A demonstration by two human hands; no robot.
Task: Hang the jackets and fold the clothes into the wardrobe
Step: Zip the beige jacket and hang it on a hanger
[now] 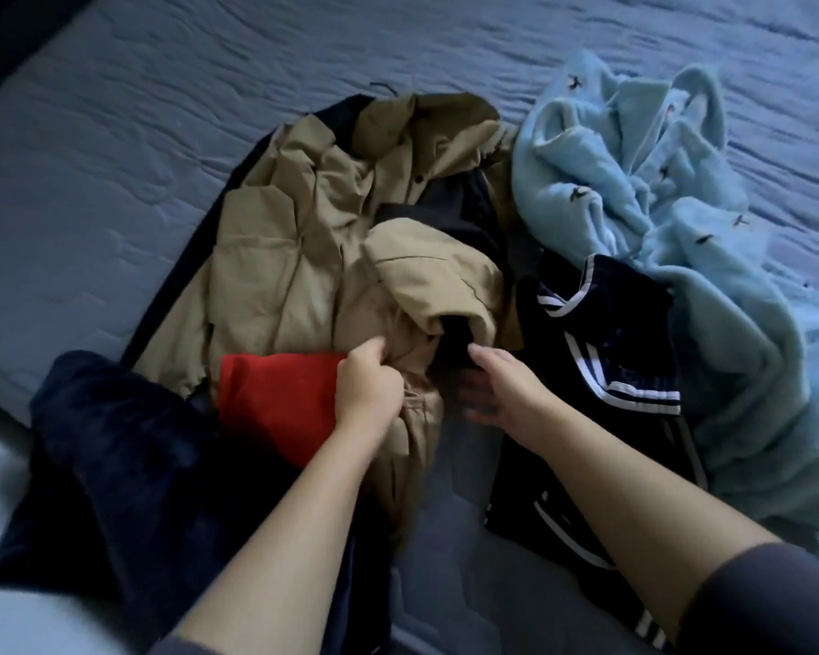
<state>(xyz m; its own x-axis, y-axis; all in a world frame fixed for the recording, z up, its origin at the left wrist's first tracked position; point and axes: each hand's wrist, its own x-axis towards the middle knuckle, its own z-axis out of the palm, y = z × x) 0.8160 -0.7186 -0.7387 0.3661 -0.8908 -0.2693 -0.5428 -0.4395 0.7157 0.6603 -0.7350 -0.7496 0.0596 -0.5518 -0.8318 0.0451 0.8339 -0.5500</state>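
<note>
Tan jacket [351, 238] lies crumpled mid-bed [114, 158], in pile toward near edge; red garment [280, 399] touches its near-left side. Left hand [369, 392]: fingers curled, clamped on jacket fabric. Right hand [502, 385]: fingers straight, holding nothing, at dark lining. Judgement: jacket soft, bulky, limp; best taken at collar or shoulders.

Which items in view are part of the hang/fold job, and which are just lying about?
Job: tan jacket, gripped by left hand; red garment; navy striped garment; light blue fleece; dark plush garment; right hand, open at the jacket.
Not job: quilted mattress underneath.
</note>
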